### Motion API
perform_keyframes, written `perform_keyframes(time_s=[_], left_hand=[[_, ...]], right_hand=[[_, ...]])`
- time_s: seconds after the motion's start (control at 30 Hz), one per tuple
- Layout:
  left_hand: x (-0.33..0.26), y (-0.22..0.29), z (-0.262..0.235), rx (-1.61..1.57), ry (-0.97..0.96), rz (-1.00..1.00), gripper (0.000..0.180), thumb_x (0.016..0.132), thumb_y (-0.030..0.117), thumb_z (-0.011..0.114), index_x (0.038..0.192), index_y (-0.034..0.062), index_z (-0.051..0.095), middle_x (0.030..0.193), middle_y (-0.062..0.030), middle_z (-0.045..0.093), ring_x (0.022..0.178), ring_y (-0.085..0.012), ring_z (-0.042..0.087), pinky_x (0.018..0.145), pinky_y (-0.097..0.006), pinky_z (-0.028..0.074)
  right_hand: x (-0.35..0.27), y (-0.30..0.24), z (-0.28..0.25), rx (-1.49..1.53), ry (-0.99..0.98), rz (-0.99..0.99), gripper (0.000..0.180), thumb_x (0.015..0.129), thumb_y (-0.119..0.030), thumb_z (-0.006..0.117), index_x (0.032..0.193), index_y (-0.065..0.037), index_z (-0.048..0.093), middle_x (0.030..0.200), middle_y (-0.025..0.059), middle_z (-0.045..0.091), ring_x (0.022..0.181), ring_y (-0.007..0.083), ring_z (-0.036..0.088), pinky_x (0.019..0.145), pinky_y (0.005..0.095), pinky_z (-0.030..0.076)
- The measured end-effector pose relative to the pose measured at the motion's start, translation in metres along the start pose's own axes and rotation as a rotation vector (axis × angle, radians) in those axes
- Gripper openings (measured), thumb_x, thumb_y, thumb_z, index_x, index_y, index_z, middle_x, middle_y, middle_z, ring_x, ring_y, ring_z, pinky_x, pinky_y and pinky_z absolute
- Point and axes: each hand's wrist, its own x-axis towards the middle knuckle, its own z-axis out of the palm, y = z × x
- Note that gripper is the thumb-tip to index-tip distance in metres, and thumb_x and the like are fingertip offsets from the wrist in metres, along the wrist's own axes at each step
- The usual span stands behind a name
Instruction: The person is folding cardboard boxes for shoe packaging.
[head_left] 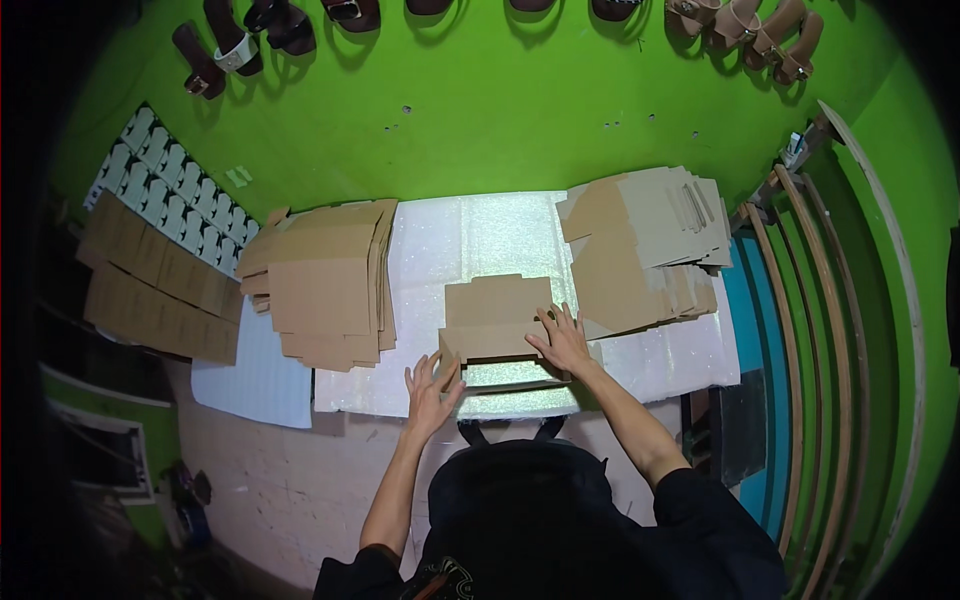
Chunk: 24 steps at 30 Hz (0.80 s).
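A partly folded brown cardboard box [497,303] lies before me on the sheet-covered table, its back panel spread away from me and a front strip bent up. The pale sheet shows through the gap at its near side. My left hand [432,397] is at the box's near left corner, fingers apart, next to a small side flap [450,358] that it seems to touch. With fingers spread, my right hand [562,342] rests against the box's right side. Parts of the right edge are hidden under that hand.
Flat cardboard blanks [320,290] are stacked on the left of the table, with another stack [650,220] at the back right. Larger brown cartons [160,270] stand farther left. A wooden rack [820,300] stands right. Sandals [735,25] hang on the green wall.
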Motion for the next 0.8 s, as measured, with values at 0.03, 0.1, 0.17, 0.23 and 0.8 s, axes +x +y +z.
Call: perform_keyframes(time_s=[0.03,0.1,0.17,0.23,0.8], left_hand=[[0.004,-0.004,-0.001,0.002,-0.001,0.0,0.045,0.091,0.033,0.071,0.131,0.0123,0.068,0.151,-0.0167,0.044,0.145,-0.0391,0.032,0.118,-0.064,0.013],[0.012,-0.011,-0.005,-0.08,-0.018,0.017,0.043,0.088,0.035,0.074,0.124,0.011,0.072,0.15,-0.0166,0.045,0.144,-0.0395,0.032,0.118,-0.064,0.015],[0.023,-0.006,-0.009,-0.121,-0.04,0.016,0.052,0.08,0.046,0.08,0.117,0.0104,0.076,0.153,-0.0165,0.042,0.145,-0.0412,0.03,0.117,-0.066,0.013],[0.028,0.001,-0.017,0.046,-0.152,0.023,0.072,0.069,0.056,0.084,0.124,0.0107,0.073,0.155,-0.0168,0.04,0.147,-0.0418,0.027,0.117,-0.068,0.012],[0.019,-0.011,0.012,0.162,-0.391,0.046,0.079,0.082,0.074,0.06,0.133,0.0156,0.068,0.167,-0.0195,0.015,0.153,-0.0465,0.006,0.115,-0.073,0.001]], right_hand=[[0.001,-0.004,-0.002,-0.008,-0.013,-0.001,0.088,0.091,-0.069,0.054,0.155,-0.011,0.037,0.158,0.025,0.032,0.151,0.0454,0.018,0.121,0.0646,0.008],[-0.002,-0.01,-0.007,-0.023,-0.033,-0.008,0.093,0.088,-0.071,0.056,0.156,-0.01,0.036,0.159,0.0249,0.031,0.151,0.0455,0.018,0.121,0.0647,0.007],[-0.003,-0.009,-0.009,-0.042,-0.047,-0.003,0.098,0.086,-0.074,0.057,0.156,-0.01,0.034,0.16,0.0248,0.03,0.151,0.0455,0.017,0.121,0.0648,0.007],[-0.002,-0.01,-0.009,-0.055,-0.033,0.01,0.105,0.082,-0.077,0.059,0.157,-0.009,0.032,0.161,0.0246,0.029,0.151,0.0456,0.017,0.12,0.0653,0.007],[-0.004,-0.01,-0.011,-0.147,-0.083,-0.039,0.116,0.066,-0.06,0.08,0.158,-0.012,0.029,0.16,0.0285,0.023,0.148,0.0546,0.017,0.116,0.0726,0.011]])
